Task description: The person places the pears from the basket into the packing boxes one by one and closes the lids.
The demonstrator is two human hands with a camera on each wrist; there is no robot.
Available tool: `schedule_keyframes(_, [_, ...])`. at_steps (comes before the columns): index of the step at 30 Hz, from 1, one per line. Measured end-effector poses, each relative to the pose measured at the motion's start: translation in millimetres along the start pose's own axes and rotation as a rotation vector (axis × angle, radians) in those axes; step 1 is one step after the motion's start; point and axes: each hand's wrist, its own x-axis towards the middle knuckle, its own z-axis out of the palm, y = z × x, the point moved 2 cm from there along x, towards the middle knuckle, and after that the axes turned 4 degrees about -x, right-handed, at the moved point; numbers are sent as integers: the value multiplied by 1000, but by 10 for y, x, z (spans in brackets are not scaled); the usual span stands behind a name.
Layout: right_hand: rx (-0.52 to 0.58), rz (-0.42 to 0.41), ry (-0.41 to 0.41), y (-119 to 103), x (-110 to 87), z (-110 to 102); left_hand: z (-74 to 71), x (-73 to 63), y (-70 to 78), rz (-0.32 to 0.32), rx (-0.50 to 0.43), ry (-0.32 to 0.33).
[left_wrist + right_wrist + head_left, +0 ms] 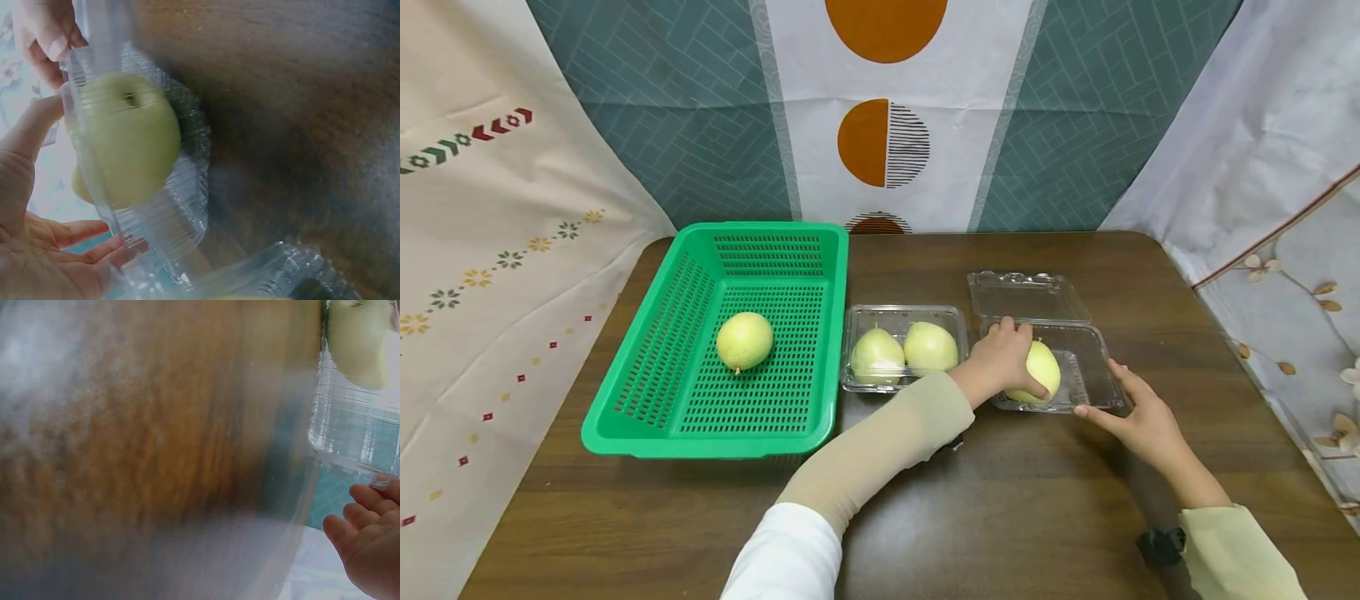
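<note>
My left hand (1003,362) curves over a pale yellow-green pear (1043,372) in an open clear plastic clamshell container (1086,375). Its thumb lies along the pear's near side and the fingers along the far side. In the left wrist view this pear (134,140) shows through the container wall, between thumb and fingers. My right hand (1138,417) holds the same container's near right corner, thumb in front and fingers at the right side. One fingertip meets the container (350,447) in the right wrist view. The hinged lid (1028,297) lies folded back behind.
Left of the left hand stands another clear container (906,312) with two pears (877,354) inside. Farther left, a green plastic basket (837,333) holds one pear (745,342). All stand on a brown wooden table (1000,508), with patterned cloths hanging around it.
</note>
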Motion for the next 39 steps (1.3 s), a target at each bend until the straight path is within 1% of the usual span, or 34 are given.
schedule_keyframes(5, [11,-15,15,1,-2,2,-85,8,11,1,-7,20])
schedule_keyframes(12, [11,-31,37,28,-3,13,-251,5,13,-6,5,60])
schedule_keyframes(19, [-1,-24,18,27,-13,17,-386,-26,10,-12,-12,89])
schedule_keyframes(25, [4,-27,15,21,-4,19,-452,-48,-1,6,-9,107])
schedule_keyframes(33, [15,-37,21,8,-4,15,-533,-73,-64,14,50,123])
schedule_keyframes(39, [27,-30,-3,18,-6,13,-636,-104,-131,30,33,153])
